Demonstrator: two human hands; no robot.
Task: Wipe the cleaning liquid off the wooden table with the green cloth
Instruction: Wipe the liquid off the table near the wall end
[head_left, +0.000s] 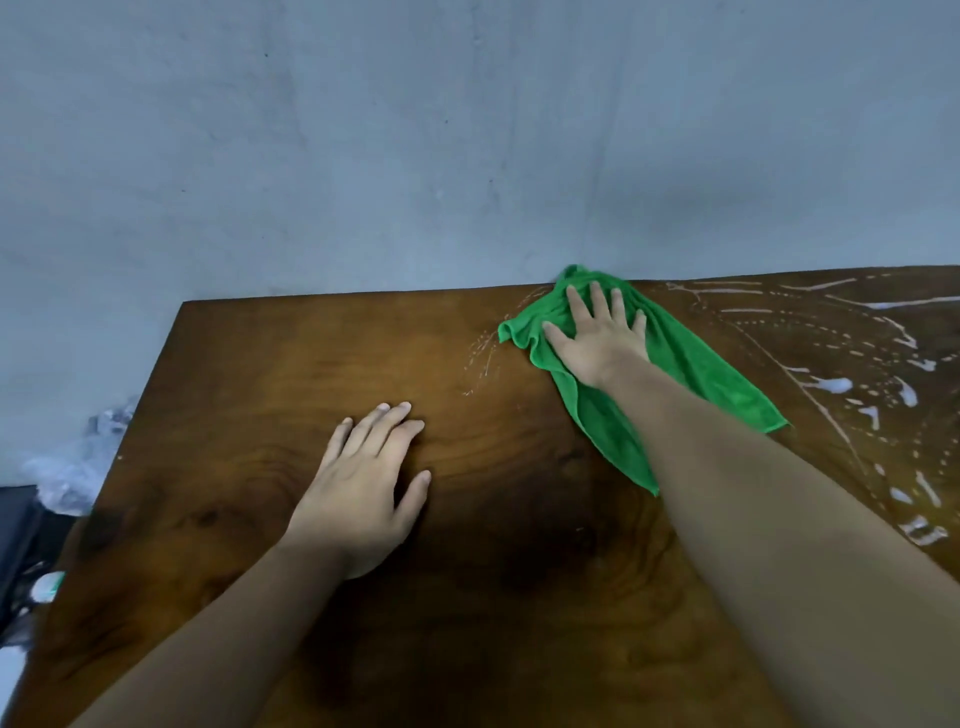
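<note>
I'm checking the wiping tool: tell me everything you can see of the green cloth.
The green cloth looks like soft microfibre, plain bright green, rumpled at its far end. It lies on the wooden table against the far edge, trailing back toward the person. The right hand presses flat on it, fingers spread straight.

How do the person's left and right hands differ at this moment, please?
The right hand presses the green cloth by the far edge; the left hand rests on the bare wooden table, nearer the person. The right hand's fingers are spread, the left hand's closer together. Both lie flat, palm down.
</note>
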